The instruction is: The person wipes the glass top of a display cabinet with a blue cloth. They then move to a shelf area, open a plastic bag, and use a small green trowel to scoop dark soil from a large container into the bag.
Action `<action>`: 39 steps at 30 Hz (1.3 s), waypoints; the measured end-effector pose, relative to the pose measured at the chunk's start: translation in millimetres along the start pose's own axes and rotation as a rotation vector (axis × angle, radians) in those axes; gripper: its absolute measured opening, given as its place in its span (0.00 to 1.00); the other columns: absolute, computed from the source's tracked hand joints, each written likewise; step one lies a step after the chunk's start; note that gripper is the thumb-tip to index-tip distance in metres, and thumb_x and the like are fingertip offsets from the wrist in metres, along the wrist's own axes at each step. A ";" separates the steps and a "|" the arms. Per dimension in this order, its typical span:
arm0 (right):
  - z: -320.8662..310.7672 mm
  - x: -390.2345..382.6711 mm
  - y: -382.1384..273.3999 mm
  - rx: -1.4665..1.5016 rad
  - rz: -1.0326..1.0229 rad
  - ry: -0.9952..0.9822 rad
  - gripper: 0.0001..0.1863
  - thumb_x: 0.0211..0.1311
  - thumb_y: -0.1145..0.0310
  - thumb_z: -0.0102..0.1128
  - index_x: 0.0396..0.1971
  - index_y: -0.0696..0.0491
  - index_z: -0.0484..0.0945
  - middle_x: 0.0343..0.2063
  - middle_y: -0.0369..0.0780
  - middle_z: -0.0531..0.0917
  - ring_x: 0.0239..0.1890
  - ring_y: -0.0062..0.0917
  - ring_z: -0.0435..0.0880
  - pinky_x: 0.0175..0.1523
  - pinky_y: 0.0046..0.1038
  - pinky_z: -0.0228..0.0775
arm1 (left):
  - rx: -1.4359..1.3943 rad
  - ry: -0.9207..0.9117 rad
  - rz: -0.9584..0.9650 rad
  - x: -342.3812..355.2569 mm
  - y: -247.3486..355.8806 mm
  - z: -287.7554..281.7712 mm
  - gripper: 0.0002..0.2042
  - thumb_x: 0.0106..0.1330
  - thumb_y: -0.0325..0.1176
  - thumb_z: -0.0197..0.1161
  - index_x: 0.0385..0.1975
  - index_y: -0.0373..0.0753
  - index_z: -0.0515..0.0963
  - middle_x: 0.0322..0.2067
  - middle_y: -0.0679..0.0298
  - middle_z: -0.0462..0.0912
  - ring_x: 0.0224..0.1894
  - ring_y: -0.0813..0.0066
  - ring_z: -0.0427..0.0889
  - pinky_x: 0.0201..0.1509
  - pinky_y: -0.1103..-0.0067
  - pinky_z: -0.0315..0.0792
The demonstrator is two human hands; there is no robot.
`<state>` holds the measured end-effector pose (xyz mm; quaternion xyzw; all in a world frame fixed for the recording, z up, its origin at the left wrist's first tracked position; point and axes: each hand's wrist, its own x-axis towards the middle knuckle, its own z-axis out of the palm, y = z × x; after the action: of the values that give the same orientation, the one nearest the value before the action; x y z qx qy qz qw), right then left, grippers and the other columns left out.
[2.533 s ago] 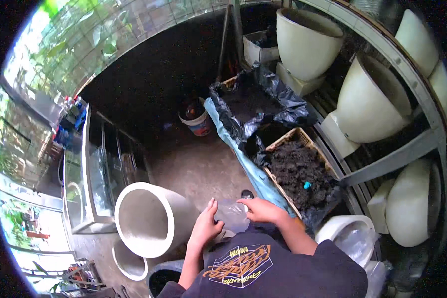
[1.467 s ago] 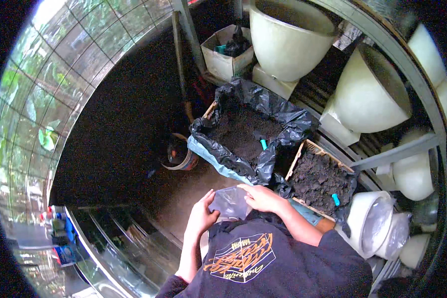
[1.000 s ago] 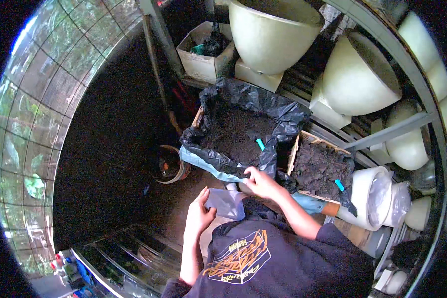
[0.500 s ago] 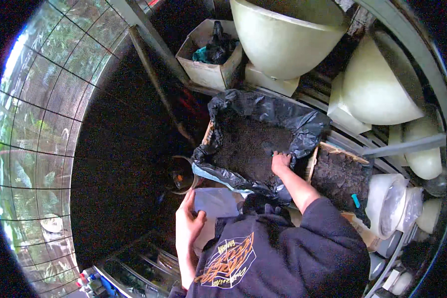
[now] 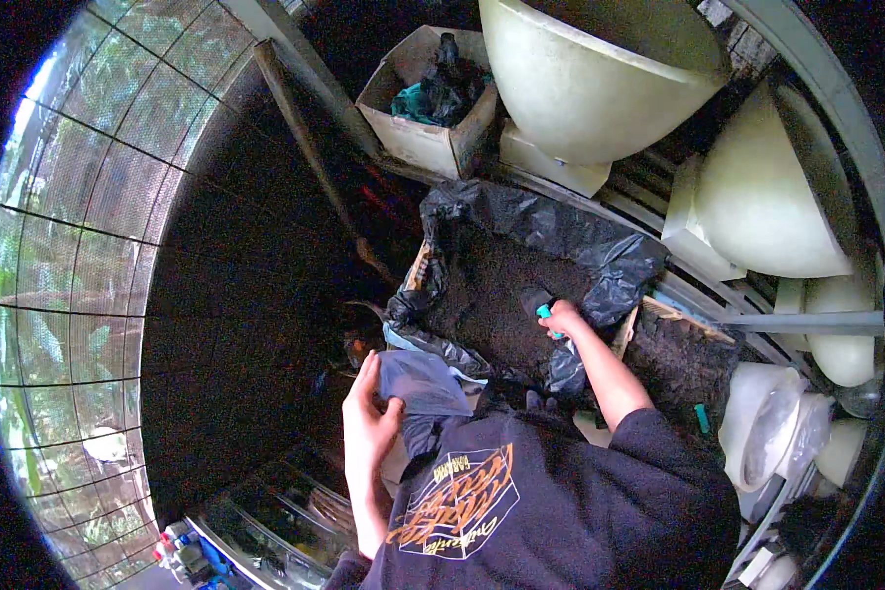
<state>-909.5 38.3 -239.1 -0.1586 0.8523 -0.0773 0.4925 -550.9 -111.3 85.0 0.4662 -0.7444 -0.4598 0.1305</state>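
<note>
My right hand is closed on the turquoise handle of a small trowel. The trowel's dark blade lies over the dark soil, which fills a crate lined with black plastic sheet. My left hand is raised at the near left of the crate, its thumb and fingers around a translucent plastic bag. What the bag contains, if anything, is hard to make out.
A second crate of dark soil stands on the right, with another turquoise handle in it. Large pale bowls and a cardboard box sit behind. Wire mesh runs along the left; a metal bar crosses at right.
The trowel's turquoise handle now shows in my right hand over the soil. The bag in my left hand has risen slightly and looks fuller. The whole view has shifted a little.
</note>
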 end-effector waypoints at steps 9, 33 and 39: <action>18.8 1.4 12.2 0.018 -0.263 0.297 0.27 0.53 0.64 0.70 0.51 0.59 0.73 0.31 0.48 0.83 0.35 0.38 0.85 0.40 0.38 0.75 | -0.008 -0.062 0.008 16.0 10.2 6.8 0.33 0.52 0.17 0.59 0.63 0.27 0.65 0.68 0.51 0.64 0.68 0.64 0.66 0.64 0.77 0.65; 17.1 -45.1 -34.6 0.321 -0.146 -0.203 0.19 0.67 0.54 0.51 0.33 0.57 0.76 0.19 0.36 0.76 0.13 0.21 0.71 0.18 0.27 0.70 | -0.030 -0.006 -0.029 10.1 14.9 7.5 0.36 0.50 0.17 0.59 0.65 0.27 0.61 0.69 0.48 0.59 0.71 0.60 0.60 0.72 0.73 0.55; 48.7 -10.1 -60.4 0.319 -0.143 -0.265 0.20 0.68 0.54 0.52 0.32 0.58 0.75 0.21 0.38 0.79 0.11 0.22 0.71 0.16 0.27 0.71 | 0.016 0.040 -0.031 -2.9 -5.3 8.6 0.35 0.51 0.19 0.59 0.65 0.26 0.61 0.68 0.46 0.60 0.72 0.61 0.58 0.73 0.74 0.53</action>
<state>-851.0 -13.6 -238.0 -0.1475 0.7434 -0.2245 0.6125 -551.7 -104.9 76.7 0.4879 -0.7379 -0.4465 0.1346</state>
